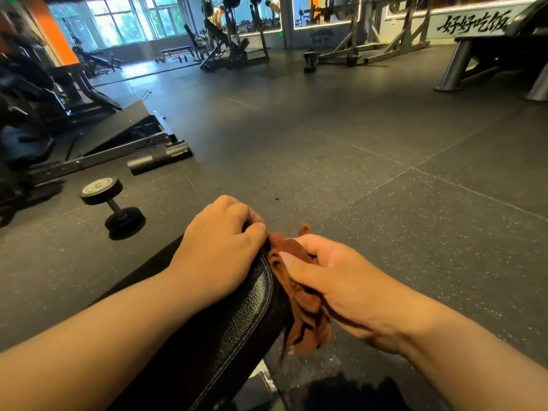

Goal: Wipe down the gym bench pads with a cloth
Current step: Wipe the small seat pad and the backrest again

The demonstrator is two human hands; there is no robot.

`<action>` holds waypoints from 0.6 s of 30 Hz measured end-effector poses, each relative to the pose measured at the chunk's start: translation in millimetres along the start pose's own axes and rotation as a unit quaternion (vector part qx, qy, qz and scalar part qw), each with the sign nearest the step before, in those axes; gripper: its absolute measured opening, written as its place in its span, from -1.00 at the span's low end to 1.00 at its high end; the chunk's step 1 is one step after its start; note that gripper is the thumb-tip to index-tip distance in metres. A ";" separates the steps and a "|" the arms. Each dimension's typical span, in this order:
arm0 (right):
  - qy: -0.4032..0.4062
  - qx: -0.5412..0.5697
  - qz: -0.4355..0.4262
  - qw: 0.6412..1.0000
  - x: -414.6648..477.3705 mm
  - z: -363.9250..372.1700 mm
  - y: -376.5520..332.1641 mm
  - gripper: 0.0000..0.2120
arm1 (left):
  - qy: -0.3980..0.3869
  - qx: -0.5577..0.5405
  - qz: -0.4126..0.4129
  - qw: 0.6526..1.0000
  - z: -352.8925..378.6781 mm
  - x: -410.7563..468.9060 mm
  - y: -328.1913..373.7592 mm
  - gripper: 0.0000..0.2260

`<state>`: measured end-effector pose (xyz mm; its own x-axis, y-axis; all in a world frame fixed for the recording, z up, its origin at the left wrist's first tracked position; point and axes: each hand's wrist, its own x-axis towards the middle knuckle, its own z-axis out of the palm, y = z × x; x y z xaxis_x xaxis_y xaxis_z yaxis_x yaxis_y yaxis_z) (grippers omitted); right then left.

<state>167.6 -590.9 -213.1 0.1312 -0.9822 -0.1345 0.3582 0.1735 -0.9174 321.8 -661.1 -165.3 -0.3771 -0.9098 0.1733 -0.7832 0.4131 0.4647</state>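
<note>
Floor: dark speckled rubber tiles (370,188) run out on every side of the bench pad, with pale seams between them.
Bench pad: black grained upholstery with a stitched seam (237,330), rising from the bottom of the view toward the middle; its rounded end lies under the left hand.
Cloth: rust-brown with dark stripes (308,330), bunched against the right side of the bench pad from its end downward; the lower part hangs loose beside the pad.
Right hand: just right of the bench pad (335,280), its grip closed around the cloth, thumb laid across the top of the fabric.
Left hand: palm down on the end of the bench pad (219,253), fingers curled at the far edge, thumb tip right where the cloth begins; whether this grip pinches the cloth or only the pad's edge cannot be told.
Dumbbell: black with a worn metal cap (114,207), on the floor left of the bench pad, well apart from it.
Roller: black cylinder with white lettering (160,158), beyond the dumbbell, left of the bench pad, beside a dark steel frame (98,149).
Background: far beyond the bench pad, bright windows (124,22), racks (370,40) and large brush lettering (474,23) on a wall.
</note>
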 end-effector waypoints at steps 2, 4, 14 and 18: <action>0.008 -0.004 -0.001 1.000 6.5 1.6 -3.6 -0.93 | 0.002 0.011 0.001 1.000 1.9 0.3 -1.5 -0.70; 0.043 -0.023 -0.005 0.999 19.2 9.3 -3.5 -0.90 | 0.006 0.004 0.005 1.000 3.2 0.2 -2.7 -0.68; -0.026 0.067 0.022 0.997 10.2 0.9 -4.2 -0.80 | 0.048 -0.082 0.018 0.995 7.5 -1.2 -11.7 -0.60; 0.067 -0.014 -0.002 0.998 27.7 19.6 -6.2 -0.81 | 0.048 -0.067 0.014 0.997 8.9 -0.5 -11.7 -0.59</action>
<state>187.1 -617.8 -203.8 0.0045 -0.9840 -0.1780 0.3328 0.1693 -0.9277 326.7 -665.1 -178.5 -0.3430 -0.9006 0.2669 -0.6979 0.4345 0.5693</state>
